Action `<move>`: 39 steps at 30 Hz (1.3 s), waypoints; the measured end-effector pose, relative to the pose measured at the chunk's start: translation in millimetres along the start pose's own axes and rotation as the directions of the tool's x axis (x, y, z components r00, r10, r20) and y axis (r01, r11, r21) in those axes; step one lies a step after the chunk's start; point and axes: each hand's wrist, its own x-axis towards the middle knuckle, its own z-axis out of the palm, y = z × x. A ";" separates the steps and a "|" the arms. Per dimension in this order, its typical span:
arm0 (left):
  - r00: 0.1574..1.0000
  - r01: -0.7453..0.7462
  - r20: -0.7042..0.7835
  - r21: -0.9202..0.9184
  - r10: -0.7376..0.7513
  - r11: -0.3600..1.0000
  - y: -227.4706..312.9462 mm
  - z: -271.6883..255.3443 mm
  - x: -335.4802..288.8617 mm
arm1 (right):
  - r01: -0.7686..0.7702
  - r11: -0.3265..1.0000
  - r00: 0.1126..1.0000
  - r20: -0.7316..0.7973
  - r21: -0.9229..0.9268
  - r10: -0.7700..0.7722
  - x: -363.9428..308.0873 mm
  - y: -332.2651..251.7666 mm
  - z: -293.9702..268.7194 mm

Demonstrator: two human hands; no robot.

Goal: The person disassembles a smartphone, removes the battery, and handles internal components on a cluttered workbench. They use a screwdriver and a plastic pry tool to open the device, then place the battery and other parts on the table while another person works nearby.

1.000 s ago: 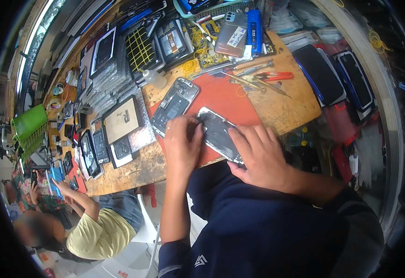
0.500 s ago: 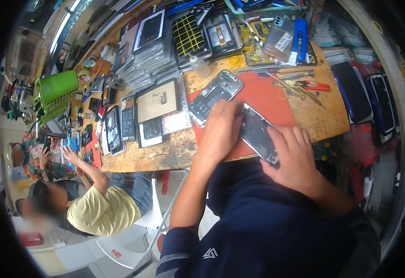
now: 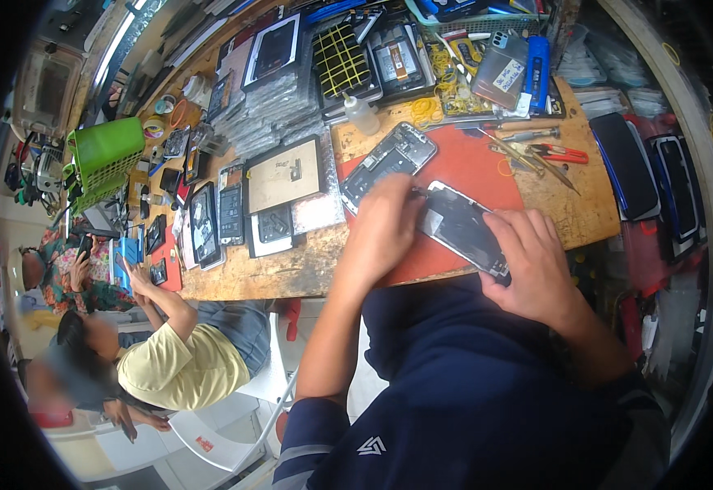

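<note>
A phone screen panel (image 3: 464,227), its dark inner side up inside a pale rim, is held slanted above the orange-red mat (image 3: 487,159). My right hand (image 3: 532,265) grips its near right end, thumb at the lower edge and fingers over the long side. My left hand (image 3: 379,233) has its fingers bent and closed at the panel's other end; the fingertips are partly hidden. Near that end, a light patch shows on the panel. Beyond my left hand lies an opened phone body (image 3: 387,163) with its inside showing, its near part covered by my fingers.
Tweezers (image 3: 536,163), red-handled pliers (image 3: 564,153) and screwdrivers lie at the mat's right. A squeeze bottle (image 3: 362,114) stands behind the phone body. Stacked sleeved parts (image 3: 270,114) and opened phones (image 3: 203,224) fill the left. A person in yellow (image 3: 185,371) sits at the left.
The panel has turned slightly flatter, and more of its left end shows, with the light patch now visible. Both my hands stay at its ends. The whole view has shifted a little.
</note>
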 end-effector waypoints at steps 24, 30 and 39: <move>0.884 0.384 -0.278 -0.025 -0.375 0.923 -80.3 -120.4 -11.1 | -0.016 0.998 1.000 0.010 0.058 0.015 -0.3 5.4 -1.1; 0.966 0.247 -0.081 0.030 -0.244 0.969 -32.0 -61.0 21.4 | -0.050 0.996 0.998 -0.023 0.071 0.052 2.2 15.6 -14.6; 0.979 0.019 -0.199 0.323 0.048 0.946 -23.8 -36.4 20.5 | -0.077 0.986 0.990 -0.106 0.148 0.093 -4.4 20.9 -21.0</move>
